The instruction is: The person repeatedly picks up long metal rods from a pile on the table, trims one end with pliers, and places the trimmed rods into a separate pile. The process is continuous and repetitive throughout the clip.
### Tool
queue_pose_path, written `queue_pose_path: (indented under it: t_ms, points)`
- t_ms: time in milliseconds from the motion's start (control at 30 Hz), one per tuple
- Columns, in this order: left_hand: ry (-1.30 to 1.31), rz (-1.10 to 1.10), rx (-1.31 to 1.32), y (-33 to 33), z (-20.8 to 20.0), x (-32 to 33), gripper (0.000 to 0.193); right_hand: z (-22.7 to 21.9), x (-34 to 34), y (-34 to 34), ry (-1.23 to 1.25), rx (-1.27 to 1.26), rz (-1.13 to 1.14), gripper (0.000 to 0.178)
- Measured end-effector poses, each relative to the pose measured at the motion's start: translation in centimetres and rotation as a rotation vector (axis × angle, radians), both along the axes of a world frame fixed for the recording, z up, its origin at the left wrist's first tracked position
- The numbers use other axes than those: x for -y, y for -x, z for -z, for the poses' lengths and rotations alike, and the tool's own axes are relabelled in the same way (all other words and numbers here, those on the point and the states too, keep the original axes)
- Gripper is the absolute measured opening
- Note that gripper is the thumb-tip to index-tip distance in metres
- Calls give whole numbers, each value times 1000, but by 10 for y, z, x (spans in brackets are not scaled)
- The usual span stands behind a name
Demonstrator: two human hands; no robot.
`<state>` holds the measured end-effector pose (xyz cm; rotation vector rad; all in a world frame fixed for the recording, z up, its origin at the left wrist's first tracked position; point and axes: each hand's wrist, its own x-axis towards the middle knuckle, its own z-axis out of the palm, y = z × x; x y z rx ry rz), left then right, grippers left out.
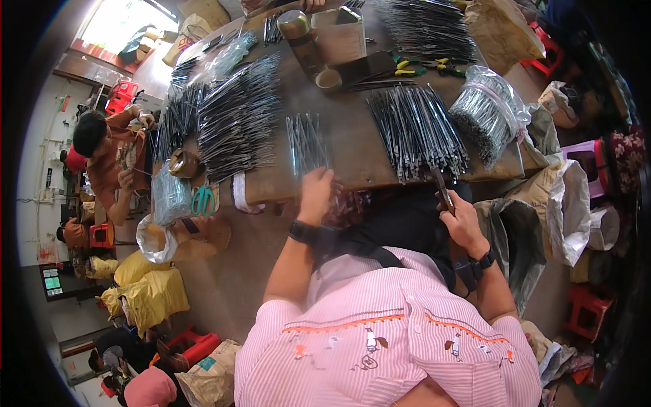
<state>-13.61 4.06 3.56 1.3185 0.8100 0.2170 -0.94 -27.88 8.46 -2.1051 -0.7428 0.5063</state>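
Observation:
At the table's front edge, my left hand is at the lower ends of a small bunch of thin metal rods. Its fingers are smeared by motion, so I cannot tell whether a rod is in them. Further right, my right hand is closed round the dark handles of what look like pliers, their tip pointing up toward the table edge. Just beyond that tip lies a wide, thick pile of dark rods. Another large pile of rods covers the table to the left.
A clear plastic bag of rods lies at the table's right corner. Yellow-handled pliers, a flask and a cup stand further back. Teal scissors lie left. A co-worker sits on the left; open sacks stand right.

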Motion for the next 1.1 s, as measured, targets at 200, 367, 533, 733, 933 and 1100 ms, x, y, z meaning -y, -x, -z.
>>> queue_pose_path:
  t_ms: [200, 367, 533, 733, 933, 1100]
  points:
    - [-445, 83, -158, 2, -1, 1, 41, 1, 7, 0, -96, -74, 35, 32]
    - [-1336, 119, -47, -11, -40, 39, 50, -4, 9, 3, -221, -268, 96, 31]
    - [-532, 129, -110, -76, -45, 74, 44, -9, 0, 11, -322, -345, 98, 31]
    - [-353, 223, -125, -107, -20, 70, 41, -7, 7, 18, -367, -447, 156, 30]
    - [-57, 294, 11, -85, -18, 38, 17, 2, 30, 12, -454, -583, 287, 27]
    - [536, 149, 24, -62, -37, 35, 13, 21, 58, -9, -625, -632, 466, 24]
